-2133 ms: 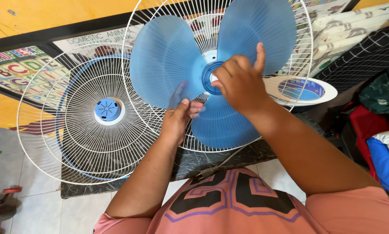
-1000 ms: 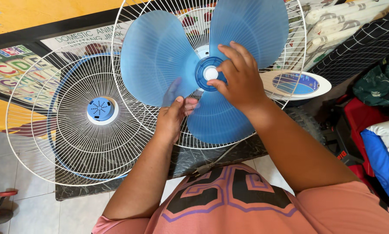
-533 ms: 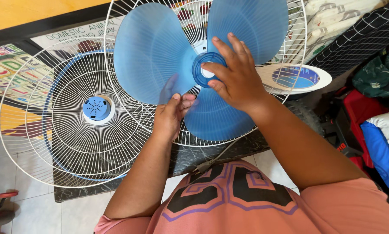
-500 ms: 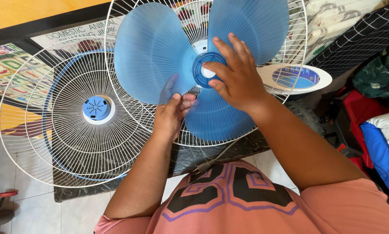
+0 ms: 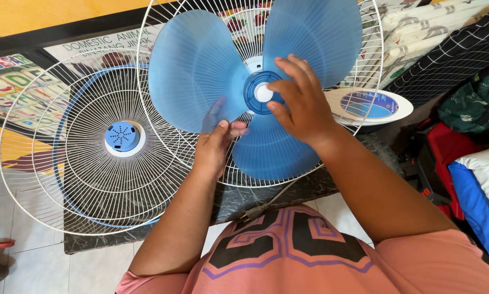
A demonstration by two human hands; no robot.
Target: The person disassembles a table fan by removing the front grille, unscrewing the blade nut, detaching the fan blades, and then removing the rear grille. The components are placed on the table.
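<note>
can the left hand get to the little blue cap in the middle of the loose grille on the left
Probably yes. The left hand grips a blade edge just beside that grille, and nothing covers the cap; it would have to release the blade.

Loose front grille (image 5: pixel 70 179) (blue-hubbed), plug (image 5: pixel 253 211)

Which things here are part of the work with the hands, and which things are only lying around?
In use:
blue fan blade, gripped by the left hand
white hub cap, at the right hand fingertips
rear wire guard behind the blade

Lying about:
loose front guard
fan base
power plug
bedding
</note>
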